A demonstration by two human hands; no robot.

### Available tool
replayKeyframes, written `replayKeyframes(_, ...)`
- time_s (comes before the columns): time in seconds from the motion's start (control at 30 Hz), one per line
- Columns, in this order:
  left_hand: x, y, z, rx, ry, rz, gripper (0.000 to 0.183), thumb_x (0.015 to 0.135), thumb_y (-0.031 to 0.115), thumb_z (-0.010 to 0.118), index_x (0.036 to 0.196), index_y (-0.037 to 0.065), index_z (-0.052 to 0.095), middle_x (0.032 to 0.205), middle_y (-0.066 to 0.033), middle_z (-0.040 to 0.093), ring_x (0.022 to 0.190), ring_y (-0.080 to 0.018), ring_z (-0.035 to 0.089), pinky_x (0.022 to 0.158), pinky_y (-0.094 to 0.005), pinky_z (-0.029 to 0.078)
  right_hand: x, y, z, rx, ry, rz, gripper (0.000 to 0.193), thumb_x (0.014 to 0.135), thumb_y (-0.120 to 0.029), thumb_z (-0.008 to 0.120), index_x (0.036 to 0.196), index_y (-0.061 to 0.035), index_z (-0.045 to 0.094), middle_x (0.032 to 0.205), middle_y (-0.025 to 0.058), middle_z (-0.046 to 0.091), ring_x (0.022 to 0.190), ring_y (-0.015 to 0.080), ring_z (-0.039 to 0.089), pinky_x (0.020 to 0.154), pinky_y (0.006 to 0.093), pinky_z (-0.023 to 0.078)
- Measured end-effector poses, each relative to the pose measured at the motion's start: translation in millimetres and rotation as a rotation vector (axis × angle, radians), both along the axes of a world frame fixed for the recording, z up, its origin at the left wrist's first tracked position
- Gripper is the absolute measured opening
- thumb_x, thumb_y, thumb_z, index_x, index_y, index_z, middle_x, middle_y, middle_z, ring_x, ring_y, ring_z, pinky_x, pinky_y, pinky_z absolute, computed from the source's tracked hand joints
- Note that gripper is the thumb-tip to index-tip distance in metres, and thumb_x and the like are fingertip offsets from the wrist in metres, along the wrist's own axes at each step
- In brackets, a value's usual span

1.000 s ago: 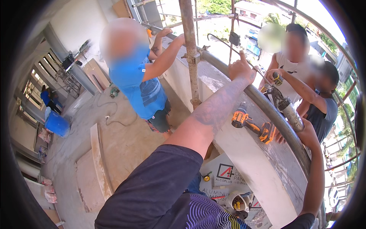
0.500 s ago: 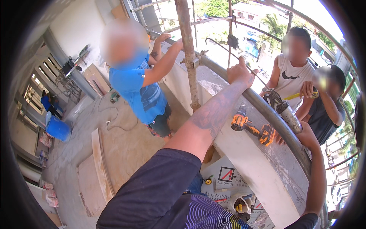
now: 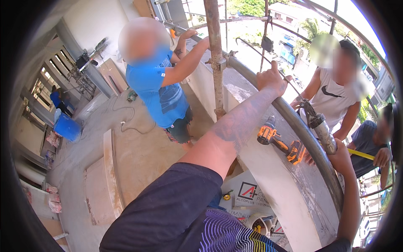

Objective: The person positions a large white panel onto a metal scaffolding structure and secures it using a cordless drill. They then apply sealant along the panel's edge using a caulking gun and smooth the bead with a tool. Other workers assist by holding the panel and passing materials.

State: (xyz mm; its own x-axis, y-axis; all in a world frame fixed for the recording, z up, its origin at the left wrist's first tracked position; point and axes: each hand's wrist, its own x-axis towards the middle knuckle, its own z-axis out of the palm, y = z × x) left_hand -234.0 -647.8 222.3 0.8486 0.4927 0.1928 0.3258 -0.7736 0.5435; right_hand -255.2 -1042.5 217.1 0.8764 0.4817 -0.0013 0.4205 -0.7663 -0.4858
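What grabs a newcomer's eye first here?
The orange-and-black cordless drill, lying on the ledge beside the curved pipe. Next, right of the pipe, the caulking gun, its barrel end in the wearer's right hand. Then the co-worker in bright blue, standing left of centre.

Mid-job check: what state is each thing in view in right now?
Left hand: over the pipe, one finger raised; grip unclear.
Right hand: closed around the caulking gun's lower end.
Caulking gun: held, rod drawn far out.
Drill: lying on the ledge, unheld.
Pipe: clamped to the upright post.
Tape: blade out, in a co-worker's hand.
Cable: loose on the floor.
Bucket: tools inside.
Drum: standing on the floor.
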Motion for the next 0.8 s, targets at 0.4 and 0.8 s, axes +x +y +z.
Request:
replayKeyframes(0.4, 3.5, -2.8, -12.0, 0.031, -0.265, 0.047, 0.068, 0.105, 0.060, 0.070, 0.142, 0.007, 0.049, 0.132, -0.0203, 0.064, 0.127, -0.0373, 0.065, 0.113, -0.0518, 0.049, -13.3, 1.0, 10.5, -0.100, -0.169, -0.065, 0.052, 0.078, -0.013, 0.085, 0.126, 0.0004, 0.070, 0.106, 0.0284, 0.078, 0.107, 0.0478, 0.076, 0.096, 0.0517, 0.057)
replayKeyframes(0.8, 12.2, -3.8, -20.2, 0.166, -0.189, 0.067, 0.066, 0.106, 0.054, 0.071, 0.147, 0.007, 0.052, 0.143, -0.0178, 0.057, 0.136, -0.0330, 0.060, 0.116, -0.0509, 0.049, -20.9, 7.9, 20.9, -0.065, -0.006, -0.026, 0.057, 0.082, -0.022, 0.087, 0.132, 0.0013, 0.072, 0.115, 0.0249, 0.079, 0.114, 0.0389, 0.076, 0.102, 0.0450, 0.056)
